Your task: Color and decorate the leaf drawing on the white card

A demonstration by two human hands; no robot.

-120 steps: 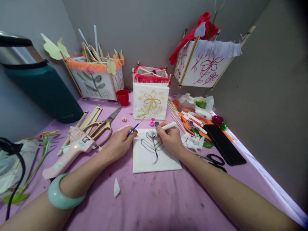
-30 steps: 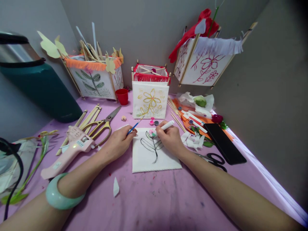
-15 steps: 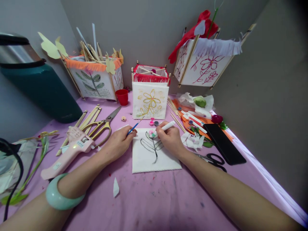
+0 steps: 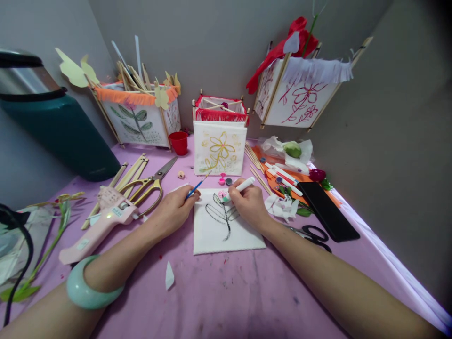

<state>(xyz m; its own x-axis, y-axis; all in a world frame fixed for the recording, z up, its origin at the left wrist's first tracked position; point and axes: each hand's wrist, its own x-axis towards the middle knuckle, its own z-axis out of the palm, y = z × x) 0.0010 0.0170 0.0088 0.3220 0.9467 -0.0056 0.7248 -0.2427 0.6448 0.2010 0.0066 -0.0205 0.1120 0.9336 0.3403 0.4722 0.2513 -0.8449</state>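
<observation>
A white square panel (image 4: pixel 212 238) lies flat on the purple cloth, bearing a black outline of a stem with leaves and a small pink flower at its top. My right hand (image 4: pixel 250 202) is closed around a white marker (image 4: pixel 245 184), its green tip at the drawing just below the flower. At the panel's upper left corner, my left hand (image 4: pixel 174 207) pinches a thin blue paintbrush (image 4: pixel 196 187) that points up and to the right. Small pink and dark paint pots (image 4: pixel 222 179) sit just beyond the panel.
Behind the panel stands a white lantern box (image 4: pixel 221 148) with a yellow flower. Gold-handled scissors (image 4: pixel 151 186), a pink glue gun (image 4: pixel 102 226) and a teal bottle (image 4: pixel 60 132) are at left. To the right lie a black phone (image 4: pixel 328 212), black-handled scissors (image 4: pixel 312 235) and several white markers (image 4: pixel 284 176).
Both hands keep their grips and nearly the same places. The whole view has shifted very slightly; nothing else visibly differs.
</observation>
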